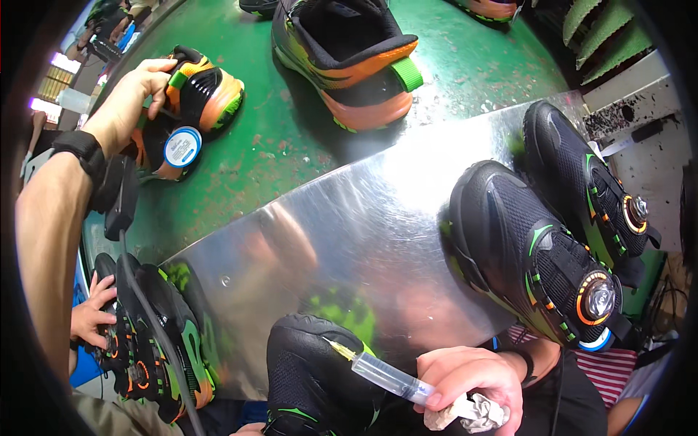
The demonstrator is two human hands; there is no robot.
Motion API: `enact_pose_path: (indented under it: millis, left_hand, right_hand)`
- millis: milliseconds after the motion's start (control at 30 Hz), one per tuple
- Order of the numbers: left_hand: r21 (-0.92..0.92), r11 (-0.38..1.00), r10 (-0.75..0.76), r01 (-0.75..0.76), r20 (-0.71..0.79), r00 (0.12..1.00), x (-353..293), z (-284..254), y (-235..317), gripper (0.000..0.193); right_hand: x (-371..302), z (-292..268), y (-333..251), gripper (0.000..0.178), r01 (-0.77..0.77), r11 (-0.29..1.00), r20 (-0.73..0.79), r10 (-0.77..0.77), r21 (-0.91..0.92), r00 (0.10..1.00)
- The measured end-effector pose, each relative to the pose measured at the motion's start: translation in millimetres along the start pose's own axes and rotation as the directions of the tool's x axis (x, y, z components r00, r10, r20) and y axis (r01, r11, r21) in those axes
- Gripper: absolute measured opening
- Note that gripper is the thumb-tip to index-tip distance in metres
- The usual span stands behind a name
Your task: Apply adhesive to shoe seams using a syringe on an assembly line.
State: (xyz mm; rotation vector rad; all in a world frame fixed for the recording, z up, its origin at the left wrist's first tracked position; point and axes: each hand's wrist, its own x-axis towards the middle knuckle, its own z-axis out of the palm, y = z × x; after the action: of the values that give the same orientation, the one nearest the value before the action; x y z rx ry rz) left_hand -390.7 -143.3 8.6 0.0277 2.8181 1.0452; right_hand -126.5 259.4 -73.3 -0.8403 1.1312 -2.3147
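Note:
My left hand (142, 86) reaches out to the far left, its fingers closed at the heel of a small black-and-orange shoe (215, 99). Beside that shoe is a round white disc with a blue rim (182, 147). Low in the view, my right hand (476, 384) grips a clear syringe (391, 378) and a crumpled white tissue (486, 414). The syringe's yellow-hubbed needle points left, over the toe of a black shoe (313, 370); whether it touches is unclear. That shoe's heel end runs out of view, where a bit of skin (251, 429) shows.
A shiny metal plate (349, 240) lies on the green table (254, 167). Two black shoes with dials (502, 232) stand right. A large orange-heeled shoe (371, 94) stands at the back. Another person's hand (94, 314) touches shoes at left, near a grey cable (163, 334).

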Motion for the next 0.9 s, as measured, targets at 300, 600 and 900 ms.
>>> enact_pose_path:
  millis: [300, 600, 900]
  left_hand:
    - [0.099, 0.983, 0.137, -0.155, 0.170, 0.976, 5.0, 1.5, 31.7, 0.029]
    - [0.412, 0.694, 0.419, -0.590, 0.434, 0.797, -78.8, 28.4, 68.5, 0.032]
    - [0.532, 0.319, 0.566, -0.785, 0.557, 0.608, -84.2, 20.7, 70.7, 0.039]
  right_hand:
    - [-1.6, 2.5, -2.8, 0.079, 0.058, 0.998, 0.003, -0.058, -0.005, 0.998]
    - [2.8, -1.5, -0.5, 0.079, 0.011, 1.000, 0.015, -0.011, -0.012, 1.000]
    - [6.1, -1.9, -5.7, 0.079, 0.072, 0.996, 0.041, -0.070, -0.054, 0.997]
